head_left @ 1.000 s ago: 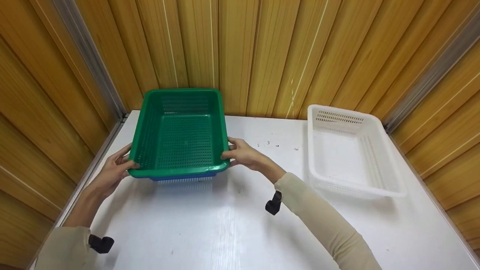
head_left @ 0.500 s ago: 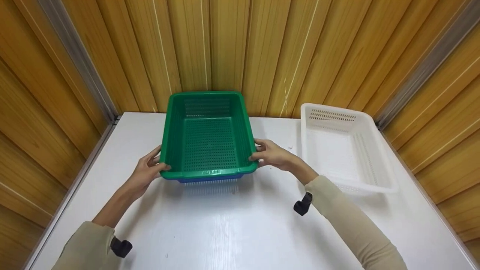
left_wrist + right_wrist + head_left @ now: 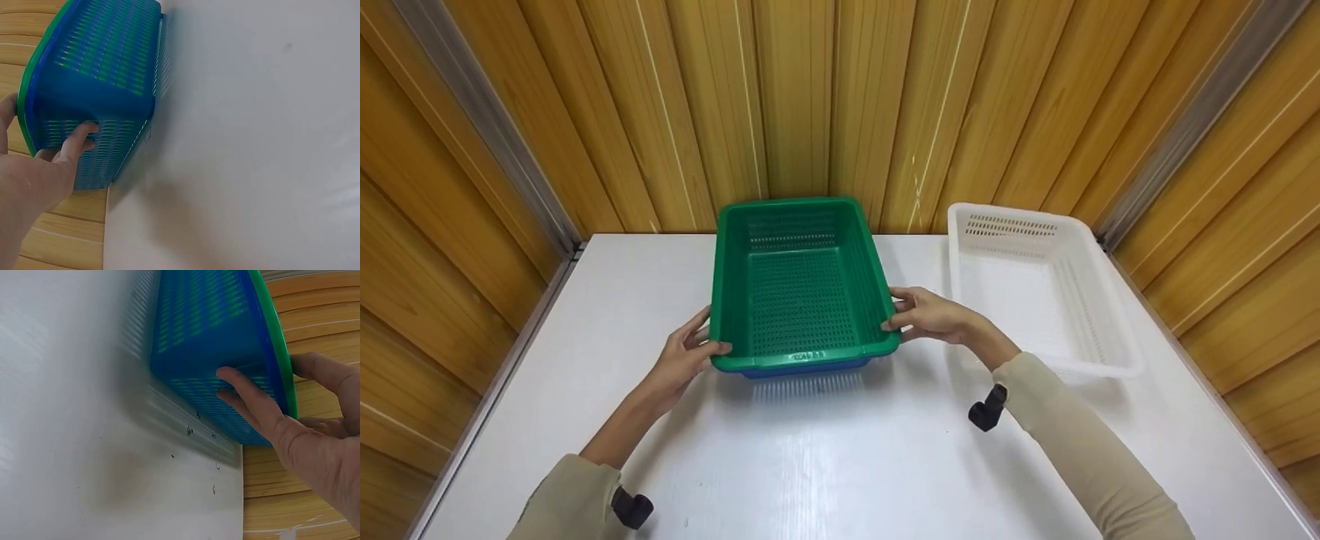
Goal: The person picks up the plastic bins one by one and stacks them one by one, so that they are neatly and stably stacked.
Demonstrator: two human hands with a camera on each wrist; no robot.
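head view: my left hand (image 3: 684,361) grips the left rim of the green basket (image 3: 799,289), thumb over the edge, fingers curled under. my right hand (image 3: 931,315) grips the right rim the same way. the green basket sits nested in a blue basket (image 3: 810,369), between my two hands, above the white table (image 3: 825,465). a white basket (image 3: 1035,285) lies just right of my right hand, on the table.

left wrist view: my left hand (image 3: 39,169) has fingers (image 3: 79,138) curled against the perforated blue basket (image 3: 107,73) wall, thumb on the green rim (image 3: 22,101).

right wrist view: my right hand (image 3: 304,433) has fingers (image 3: 247,399) pressed on the blue basket (image 3: 208,337) side, thumb over the green rim (image 3: 278,354). the near edge looks raised off the table (image 3: 84,439).
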